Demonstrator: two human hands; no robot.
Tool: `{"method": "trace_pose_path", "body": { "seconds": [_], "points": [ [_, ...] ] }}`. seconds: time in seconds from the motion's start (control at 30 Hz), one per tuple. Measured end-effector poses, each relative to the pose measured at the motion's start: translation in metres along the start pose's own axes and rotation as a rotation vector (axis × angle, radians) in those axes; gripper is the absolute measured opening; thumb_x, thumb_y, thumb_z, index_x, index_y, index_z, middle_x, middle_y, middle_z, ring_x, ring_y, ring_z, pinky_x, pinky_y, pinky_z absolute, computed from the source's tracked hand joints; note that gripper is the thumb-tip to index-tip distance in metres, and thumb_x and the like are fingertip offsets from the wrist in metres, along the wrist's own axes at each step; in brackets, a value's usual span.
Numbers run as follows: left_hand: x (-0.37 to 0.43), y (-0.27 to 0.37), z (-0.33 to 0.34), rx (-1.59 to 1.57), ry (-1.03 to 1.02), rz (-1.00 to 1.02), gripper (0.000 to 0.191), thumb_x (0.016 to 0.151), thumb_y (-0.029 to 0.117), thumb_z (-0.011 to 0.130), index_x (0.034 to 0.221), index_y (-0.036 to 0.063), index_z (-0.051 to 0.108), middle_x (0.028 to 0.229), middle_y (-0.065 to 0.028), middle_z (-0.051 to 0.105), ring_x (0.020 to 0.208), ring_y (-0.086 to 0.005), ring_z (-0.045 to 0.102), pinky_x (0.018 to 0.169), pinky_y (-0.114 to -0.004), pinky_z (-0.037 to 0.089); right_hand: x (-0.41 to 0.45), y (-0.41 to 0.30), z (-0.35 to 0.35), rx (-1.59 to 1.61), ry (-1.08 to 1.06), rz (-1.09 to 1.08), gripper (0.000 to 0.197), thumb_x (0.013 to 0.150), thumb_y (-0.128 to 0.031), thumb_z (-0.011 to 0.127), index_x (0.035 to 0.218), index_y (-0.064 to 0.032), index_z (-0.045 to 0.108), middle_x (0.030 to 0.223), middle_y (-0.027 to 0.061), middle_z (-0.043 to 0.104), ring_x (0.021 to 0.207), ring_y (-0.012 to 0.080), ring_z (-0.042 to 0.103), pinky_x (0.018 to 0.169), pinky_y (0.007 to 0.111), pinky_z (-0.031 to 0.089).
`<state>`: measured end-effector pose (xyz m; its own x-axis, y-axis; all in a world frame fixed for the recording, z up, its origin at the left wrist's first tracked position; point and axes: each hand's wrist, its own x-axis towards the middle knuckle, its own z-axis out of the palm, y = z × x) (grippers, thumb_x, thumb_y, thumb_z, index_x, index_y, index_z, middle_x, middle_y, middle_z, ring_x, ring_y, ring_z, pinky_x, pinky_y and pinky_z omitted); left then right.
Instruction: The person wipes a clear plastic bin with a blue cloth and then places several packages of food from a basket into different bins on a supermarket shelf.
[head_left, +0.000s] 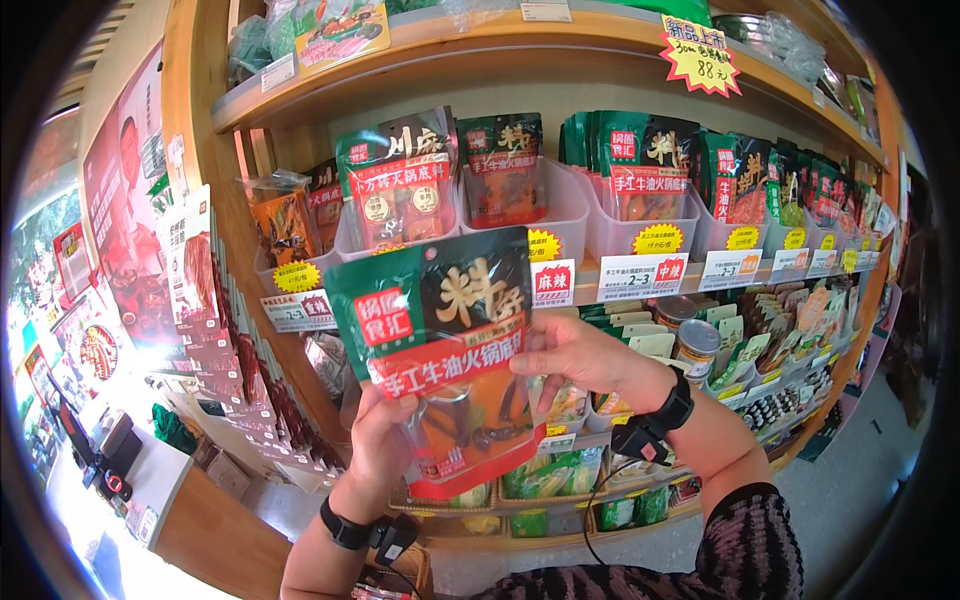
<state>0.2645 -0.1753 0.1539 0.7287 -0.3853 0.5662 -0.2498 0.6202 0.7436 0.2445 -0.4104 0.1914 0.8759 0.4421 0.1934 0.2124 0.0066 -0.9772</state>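
A large green, black and red pouch of hotpot base (450, 367) is held upright, its printed front towards me. My left hand (382, 435) grips its lower left edge, thumb on the front. My right hand (574, 360) pinches its upper right edge, the thumb over the red band. Both wrists wear black straps with small devices. Behind the pouch, plastic bins on a wooden shelf hold similar pouches: a green and pink one (397, 187), a single dark one (504, 176) and a row of green and black ones (645, 169).
The upper wooden shelf (450, 34) juts out above the bins. Lower shelves carry cans (699, 345) and packets in baskets. Hanging packets (199, 262) line the left post. A white-topped counter (161, 487) stands at the lower left. A thin black cable hangs from the right wrist.
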Motion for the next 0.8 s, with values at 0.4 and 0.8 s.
{"method": "trace_pose_path", "body": {
  "seconds": [0.4,0.8],
  "points": [
    [0.103,0.004,0.006,0.208,-0.119,0.095,0.048,0.091,0.036,0.041,0.125,0.0025,0.037,0.12,-0.0124,0.048,0.107,-0.0235,0.05,0.09,-0.035,0.039,0.005,-0.089,-0.035,-0.291,0.544,-0.432,0.034,0.08,-0.02,0.064,0.107,-0.0063,0.049,0.089,0.0066,0.061,0.073,0.0124,0.061,0.044,0.023,0.049],
    [0.163,-0.036,0.001,1.488,-0.144,0.572,0.055,0.082,0.028,0.056,0.125,-0.0015,0.039,0.127,-0.0261,0.039,0.119,-0.0403,0.037,0.098,-0.041,0.033,0.071,-0.118,-0.091,-0.429,1.001,-0.675,0.026,0.077,-0.019,0.065,0.095,-0.0037,0.053,0.085,0.0059,0.062,0.067,0.0129,0.061,0.044,0.024,0.05]
  ]
}}
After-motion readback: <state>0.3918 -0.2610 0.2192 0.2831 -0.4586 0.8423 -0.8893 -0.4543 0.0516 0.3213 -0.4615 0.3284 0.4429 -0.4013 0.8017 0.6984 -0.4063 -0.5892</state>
